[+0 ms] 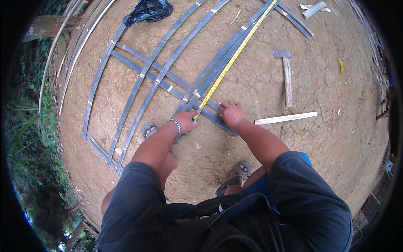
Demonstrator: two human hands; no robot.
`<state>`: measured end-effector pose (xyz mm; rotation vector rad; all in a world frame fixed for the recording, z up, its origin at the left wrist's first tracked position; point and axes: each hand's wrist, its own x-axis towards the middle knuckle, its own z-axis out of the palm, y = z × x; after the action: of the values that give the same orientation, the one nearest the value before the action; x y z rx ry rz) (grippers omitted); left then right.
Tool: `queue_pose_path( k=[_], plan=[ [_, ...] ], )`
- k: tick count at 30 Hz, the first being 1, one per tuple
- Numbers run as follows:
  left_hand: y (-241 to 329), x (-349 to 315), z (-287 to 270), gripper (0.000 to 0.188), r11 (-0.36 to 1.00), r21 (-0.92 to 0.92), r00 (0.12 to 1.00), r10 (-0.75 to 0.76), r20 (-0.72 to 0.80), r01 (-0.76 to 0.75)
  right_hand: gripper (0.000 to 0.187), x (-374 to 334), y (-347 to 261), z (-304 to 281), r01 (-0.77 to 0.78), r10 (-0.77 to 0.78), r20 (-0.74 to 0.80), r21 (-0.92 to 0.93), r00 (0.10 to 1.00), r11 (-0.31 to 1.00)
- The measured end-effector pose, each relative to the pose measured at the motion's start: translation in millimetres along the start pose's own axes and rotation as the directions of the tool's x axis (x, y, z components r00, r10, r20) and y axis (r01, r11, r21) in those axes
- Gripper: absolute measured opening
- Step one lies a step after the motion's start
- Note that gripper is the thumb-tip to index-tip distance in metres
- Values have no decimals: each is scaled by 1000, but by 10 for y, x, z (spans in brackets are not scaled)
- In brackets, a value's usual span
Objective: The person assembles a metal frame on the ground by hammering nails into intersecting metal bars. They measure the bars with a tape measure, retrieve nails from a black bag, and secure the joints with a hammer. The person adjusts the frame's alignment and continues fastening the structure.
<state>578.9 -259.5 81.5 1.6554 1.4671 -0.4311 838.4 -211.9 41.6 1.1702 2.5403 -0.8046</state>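
Left hand (187, 118) fingers closed on yellow tape measure (235, 54) running far along metal strip frame (142, 71). Right hand (231, 113) fingers curled, pressing strip. Hatchet (286, 75) right.

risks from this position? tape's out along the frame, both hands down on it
1. The yellow tape measure runs far along a metal bar, pinned only by the left hand; a slip could let it shift or snap back.
2. The right hand presses on the metal frame, whose strip edges might cut fingers.
3. The axe and the wooden strip lie loose on the dirt near the sandalled feet: a trip or cut hazard.
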Motion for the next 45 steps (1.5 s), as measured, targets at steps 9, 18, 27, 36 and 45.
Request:
queue_pose_path(
  k=[9, 18, 27, 36, 45],
  plan=[
    [-47, -132, -96, 72, 993, -88, 997, 80, -3, -80, 44, 7, 20, 31, 21, -20, -24, 37, 1000, 999],
    [282, -140, 174, 72, 935, -201, 950, 261, -170, -293, 61, -42, 255, -56, -1, -18, 42, 404, 999, 915],
    [749, -374, 693, 72, 872, -309, 925, 355, -133, -379, 39, -2, 994, -774, -66, 707, 117, 993, 697, -100],
    [951, -323, 1015, 103, 491, -863, 993, 77, -92, -118, 35, -848, 340, -171, -379, 403, 354, 925, 844, -19],
    [1082, -327, 1148, 97, 370, -923, 982, -184, 40, 107, 72, -1289, -88, 172, -591, 311, 554, 806, 773, 33]
  ],
)
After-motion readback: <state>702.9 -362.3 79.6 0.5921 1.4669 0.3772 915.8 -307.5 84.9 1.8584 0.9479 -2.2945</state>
